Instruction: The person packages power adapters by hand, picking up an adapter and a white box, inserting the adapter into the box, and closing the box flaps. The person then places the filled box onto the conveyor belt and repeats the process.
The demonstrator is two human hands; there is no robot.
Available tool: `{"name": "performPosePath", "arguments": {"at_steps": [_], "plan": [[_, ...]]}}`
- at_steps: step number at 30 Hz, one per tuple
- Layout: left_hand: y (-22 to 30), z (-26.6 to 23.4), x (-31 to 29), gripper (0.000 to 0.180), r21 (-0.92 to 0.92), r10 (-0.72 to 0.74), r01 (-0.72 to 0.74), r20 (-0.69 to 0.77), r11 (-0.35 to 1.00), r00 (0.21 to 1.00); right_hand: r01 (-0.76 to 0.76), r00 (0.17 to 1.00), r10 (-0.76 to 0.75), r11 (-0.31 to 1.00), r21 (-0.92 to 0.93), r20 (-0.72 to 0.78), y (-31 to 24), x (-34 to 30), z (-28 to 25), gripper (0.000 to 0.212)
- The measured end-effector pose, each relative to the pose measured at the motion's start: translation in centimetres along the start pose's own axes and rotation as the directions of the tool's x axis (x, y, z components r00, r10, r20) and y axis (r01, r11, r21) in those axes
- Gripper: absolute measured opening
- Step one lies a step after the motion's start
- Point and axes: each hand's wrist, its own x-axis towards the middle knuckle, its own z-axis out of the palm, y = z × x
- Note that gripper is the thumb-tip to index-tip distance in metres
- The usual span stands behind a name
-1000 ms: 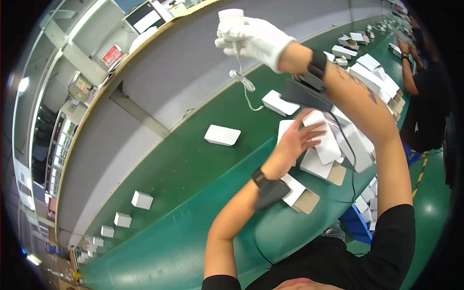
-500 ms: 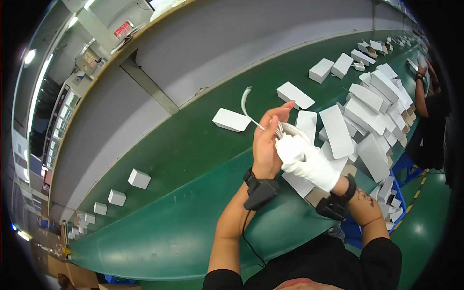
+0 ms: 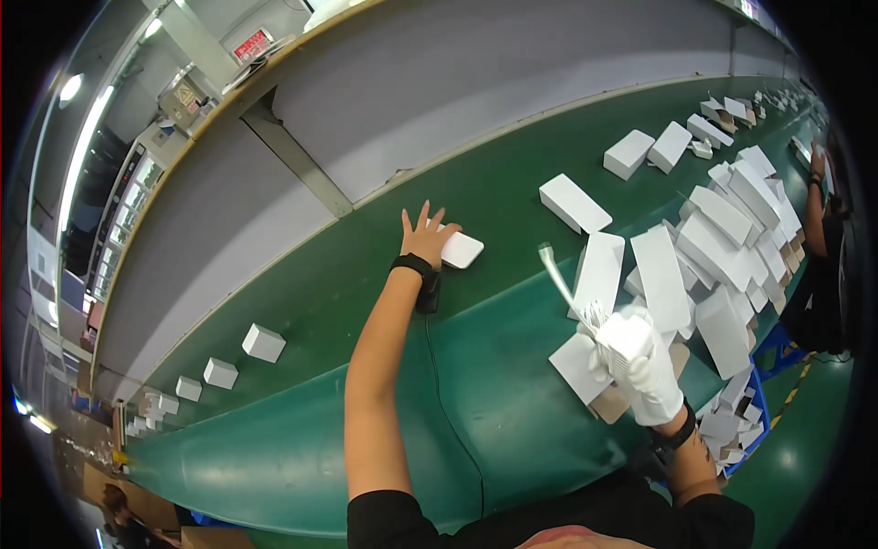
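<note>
My bare left hand (image 3: 424,242) reaches over the green work surface, its fingers spread against the left end of a white carton (image 3: 464,251). The fingers and thumb lie along the carton's far side, partly hidden by the hand. In a white glove, my right hand (image 3: 653,386) is closed around a white power adapter (image 3: 626,337) with a bundled white cable (image 3: 551,265). The cable's loose end sticks up to the left. Behind this hand lie white cartons, one with an open flap (image 3: 582,368).
A large heap of white cartons (image 3: 718,224) covers the right side. Single cartons (image 3: 263,343) stand in a row along the belt (image 3: 338,311) at left. A blue bin (image 3: 757,430) of white pieces sits below right. A co-worker's hand (image 3: 817,163) is at far right.
My left hand has left the adapter and moved left onto the carton, spreading its fingers. The right hand has moved right and nearer to me, still holding the adapter and cable.
</note>
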Motion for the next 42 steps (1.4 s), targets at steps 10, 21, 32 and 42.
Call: {"name": "performPosePath", "arguments": {"at_steps": [10, 21, 32, 42], "plan": [[7.1, -8.0, -9.5, 0.080, -0.982, 0.309, 0.092, 0.140, 0.164, 0.941, -0.207, 0.955, 0.166, 0.967, 0.152, 0.245, 2.9, 2.8, -0.8, 0.071], [14.1, -5.4, -14.8, 0.085, -0.979, 0.114, 0.027, 0.052, 0.203, 0.992, 0.535, 0.774, 0.537, -0.269, -0.801, 0.337, 2.0, 4.8, 2.9, 0.031], [14.5, -3.4, -17.2, 0.106, -0.659, -0.089, 0.077, 0.214, -0.748, 0.973, 0.166, 0.964, -0.257, 0.772, -0.614, -0.063, 11.6, 1.0, 2.6, 0.057], [13.9, -0.8, -13.8, 0.084, -0.822, -0.235, 0.013, 0.178, -0.570, 0.955, -0.055, 0.929, 0.205, 0.900, -0.432, 0.309, 12.8, 7.8, -0.5, 0.077]]}}
